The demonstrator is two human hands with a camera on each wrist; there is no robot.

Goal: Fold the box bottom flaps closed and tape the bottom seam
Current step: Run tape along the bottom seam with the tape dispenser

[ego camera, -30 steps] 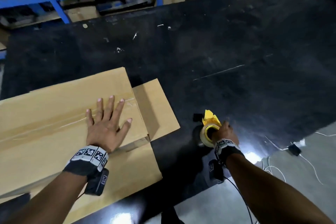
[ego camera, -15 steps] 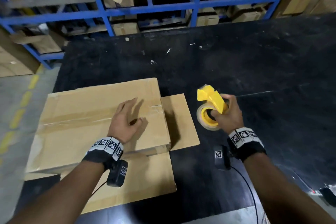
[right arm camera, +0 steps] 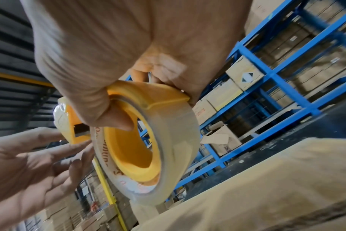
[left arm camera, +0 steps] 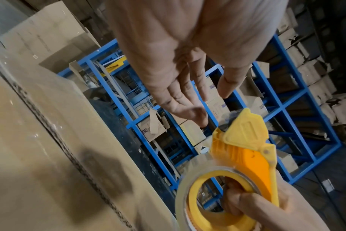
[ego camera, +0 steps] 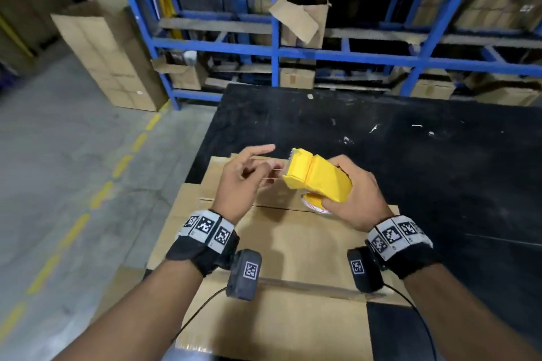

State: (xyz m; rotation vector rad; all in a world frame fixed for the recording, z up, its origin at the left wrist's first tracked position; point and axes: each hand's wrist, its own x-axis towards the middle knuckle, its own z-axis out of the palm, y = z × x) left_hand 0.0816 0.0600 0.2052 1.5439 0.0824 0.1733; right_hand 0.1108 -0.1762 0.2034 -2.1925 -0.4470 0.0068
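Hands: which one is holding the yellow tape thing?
The right hand grips the yellow tape dispenser above the cardboard box. The left hand holds nothing; its fingers just reach toward the dispenser's front end.

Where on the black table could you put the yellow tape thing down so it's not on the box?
Bare black table lies right of the box and behind it, toward the blue shelves. The box fills the near left part, under the left hand and the right hand gripping the tape dispenser.
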